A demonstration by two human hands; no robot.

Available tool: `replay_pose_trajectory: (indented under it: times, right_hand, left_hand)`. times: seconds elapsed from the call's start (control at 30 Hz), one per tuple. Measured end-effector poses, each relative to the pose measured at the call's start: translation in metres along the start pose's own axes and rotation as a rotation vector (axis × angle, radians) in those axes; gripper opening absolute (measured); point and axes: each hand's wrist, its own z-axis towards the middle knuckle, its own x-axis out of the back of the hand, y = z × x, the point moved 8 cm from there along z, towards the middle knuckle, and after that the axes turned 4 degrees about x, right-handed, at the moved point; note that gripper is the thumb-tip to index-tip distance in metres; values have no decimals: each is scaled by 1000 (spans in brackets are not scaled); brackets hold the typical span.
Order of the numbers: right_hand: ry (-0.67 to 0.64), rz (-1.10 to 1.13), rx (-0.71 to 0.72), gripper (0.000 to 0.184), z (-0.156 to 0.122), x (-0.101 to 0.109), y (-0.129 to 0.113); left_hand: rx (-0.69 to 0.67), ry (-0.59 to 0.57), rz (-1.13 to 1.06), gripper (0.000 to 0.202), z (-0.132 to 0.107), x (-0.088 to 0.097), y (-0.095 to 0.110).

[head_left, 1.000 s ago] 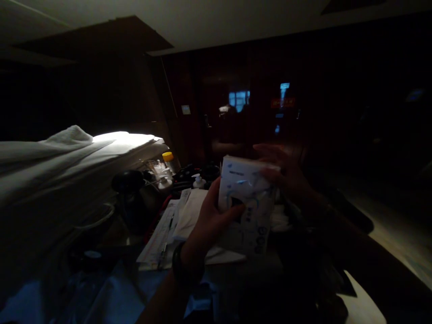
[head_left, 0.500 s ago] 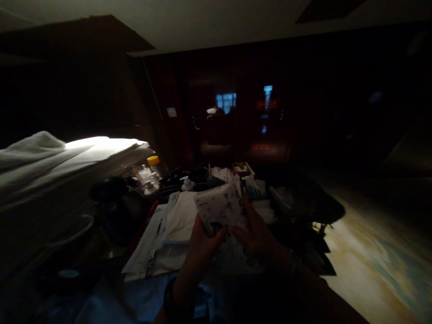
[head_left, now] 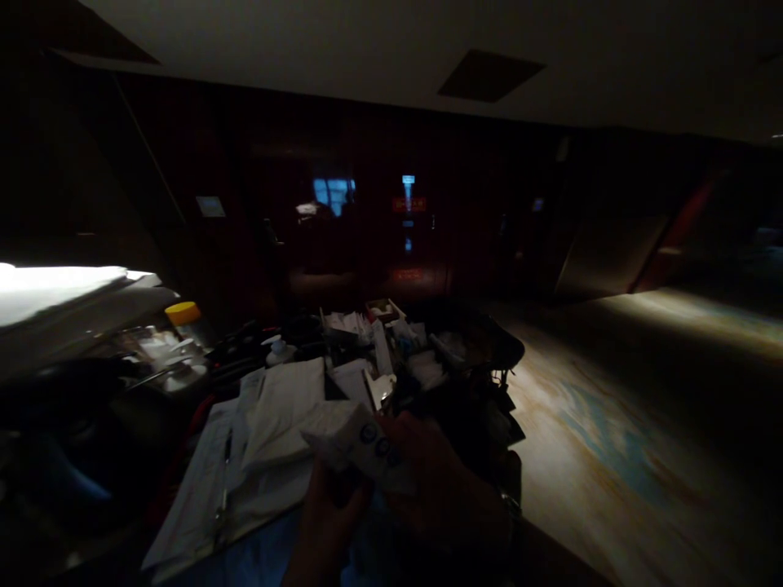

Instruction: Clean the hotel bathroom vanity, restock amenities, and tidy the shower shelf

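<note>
A white soft pack with blue print [head_left: 348, 430], looking like a tissue pack, is held between my two hands over the near edge of a loaded cart. My left hand [head_left: 330, 514] grips it from below at its near left side, the thumb bent over. My right hand [head_left: 437, 473] is wrapped round its right end, fingers partly lost in the dark. Just left of the pack lie folded white cloths or papers [head_left: 287, 399] on printed sheets [head_left: 189, 489], with a pen [head_left: 225, 481] across the sheets.
A white pump bottle [head_left: 280, 352], a yellow-capped bottle [head_left: 183, 314] and a small open box [head_left: 384, 311] stand farther back. White linen [head_left: 55, 289] is stacked at left. The patterned floor [head_left: 599, 432] runs along the right, with dark doors [head_left: 379, 244] ahead.
My view has swung to the right. The pack has been turned and tipped, so another printed side faces me. My right hand has shifted round its right end; both hands sit lower.
</note>
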Motion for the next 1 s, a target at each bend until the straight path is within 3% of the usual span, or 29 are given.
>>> replay_pose_trajectory:
  times: [0.2, 0.33, 0.43, 0.53, 0.63, 0.77, 0.83, 0.9, 1.0]
  right_hand:
    - [32, -38, -23, 88, -19, -1, -26]
    - [3, 39, 25, 80, -18, -9, -44]
    - [-3, 157, 29, 71, -20, -12, -45]
    - [55, 356, -182, 64, -28, -12, -18]
    - [72, 723, -483, 69, -44, -30, 15]
    - [83, 1175, -697, 67, -56, -69, 23]
    - [68, 1251, -780, 68, -62, -86, 21]
    - [25, 1266, -815, 66, -70, -99, 19]
    - [-115, 1201, -813, 58, -83, -115, 19]
  left_hand:
    - [-60, -172, 11, 58, -17, -8, 2]
    - [-67, -182, 43, 47, -21, -3, -16]
    - [-113, -167, 22, 44, -29, 13, -22]
    - [-88, -214, -25, 46, -43, 32, -25]
    - [77, -281, -90, 52, -57, 46, -38]
    - [215, -104, -237, 67, -69, 70, -52]
    - [304, -138, -336, 68, -78, 69, -55]
    - [383, -247, -392, 63, -92, 65, -55]
    - [411, -319, -371, 56, -109, 73, -57]
